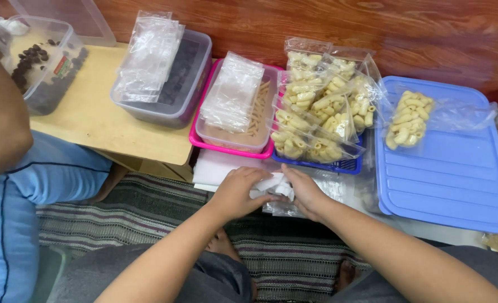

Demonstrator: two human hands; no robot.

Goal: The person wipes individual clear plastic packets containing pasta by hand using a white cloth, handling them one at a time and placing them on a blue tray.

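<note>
My left hand [237,192] and my right hand [305,193] meet low in the middle, both closed on a small crumpled white and clear plastic bag [273,185]. The bag sits between my fingers, above more clear bags [327,188] lying on the surface. Just beyond my hands a blue basket [344,165] holds several sealed bags of pale pasta [316,120].
A blue lid [451,179] at the right carries one pasta bag [409,118]. A pink tray [195,137] holds a clear tub with empty bags on top. A second tub [164,109] and a box with dark pieces [47,64] stand on a low wooden table [97,120]. Another person's arm [2,120] is at the left.
</note>
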